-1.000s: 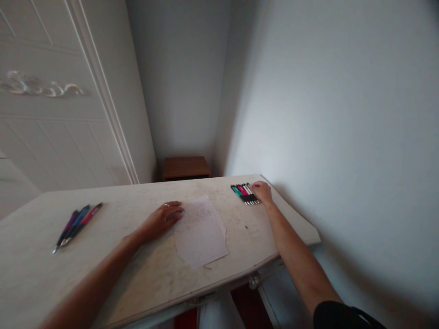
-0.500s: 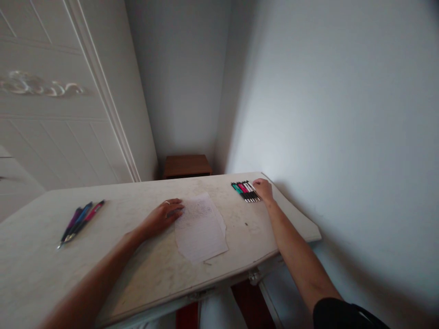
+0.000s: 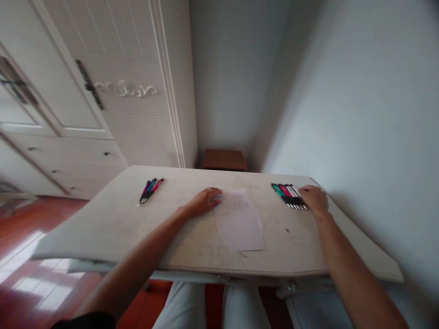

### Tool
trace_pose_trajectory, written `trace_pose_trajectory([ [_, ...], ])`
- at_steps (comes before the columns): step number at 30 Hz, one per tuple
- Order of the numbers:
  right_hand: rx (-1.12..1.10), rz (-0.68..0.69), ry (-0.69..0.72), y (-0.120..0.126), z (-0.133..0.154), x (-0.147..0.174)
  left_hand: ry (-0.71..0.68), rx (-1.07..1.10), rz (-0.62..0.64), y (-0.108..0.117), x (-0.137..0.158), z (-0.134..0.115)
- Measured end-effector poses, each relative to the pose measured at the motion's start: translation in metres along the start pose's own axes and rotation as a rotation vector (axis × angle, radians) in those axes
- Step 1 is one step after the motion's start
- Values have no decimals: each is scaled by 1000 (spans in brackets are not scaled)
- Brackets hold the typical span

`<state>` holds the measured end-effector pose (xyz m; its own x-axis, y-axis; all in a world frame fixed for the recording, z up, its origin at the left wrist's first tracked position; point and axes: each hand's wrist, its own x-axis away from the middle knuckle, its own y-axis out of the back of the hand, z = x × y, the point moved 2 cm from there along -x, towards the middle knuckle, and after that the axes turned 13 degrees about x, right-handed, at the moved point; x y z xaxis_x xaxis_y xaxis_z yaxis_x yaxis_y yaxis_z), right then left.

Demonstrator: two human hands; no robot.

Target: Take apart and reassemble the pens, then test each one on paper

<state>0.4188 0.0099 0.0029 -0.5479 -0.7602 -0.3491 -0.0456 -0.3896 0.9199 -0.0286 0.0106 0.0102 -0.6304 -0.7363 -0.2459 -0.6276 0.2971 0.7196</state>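
My left hand [image 3: 206, 201] lies on the left edge of a sheet of paper [image 3: 238, 224] with writing on its upper part. Its fingers are stretched out, and one wears a ring. At the right, my right hand [image 3: 313, 197] is closed against the end of a row of pens [image 3: 290, 196] with green, pink and white barrels and black grips. What its fingers hold, if anything, is hidden. Apart from both hands, a small group of pens [image 3: 150, 190] in purple, blue and pink lies at the table's left.
The white table [image 3: 113, 224] has a curved front edge and stands close to the right wall. A small dark speck [image 3: 287, 230] lies right of the paper. Beyond the far edge are a brown wooden stand [image 3: 224, 159] and a white wardrobe [image 3: 144, 123].
My view has turned left, bringing in more of the wardrobe and the floor. Both hands keep nearly the same places by the paper and the pen row.
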Motion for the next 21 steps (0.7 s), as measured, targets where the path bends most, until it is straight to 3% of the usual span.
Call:
trace_pose_trajectory([
  [8, -24, 68, 62, -9, -8, -15, -58, -50, -14, 4, 7, -19],
  [14, -95, 40, 59, -8, -9, -19, 109, -89, -5, 5, 6, -22],
  [18, -98, 48, 70, -10, -9, -20, 52, -50, -65, 6, 6, -19],
  [21, -73, 28, 48, -10, -11, -19, 65, -55, -178, 19, 10, -15],
])
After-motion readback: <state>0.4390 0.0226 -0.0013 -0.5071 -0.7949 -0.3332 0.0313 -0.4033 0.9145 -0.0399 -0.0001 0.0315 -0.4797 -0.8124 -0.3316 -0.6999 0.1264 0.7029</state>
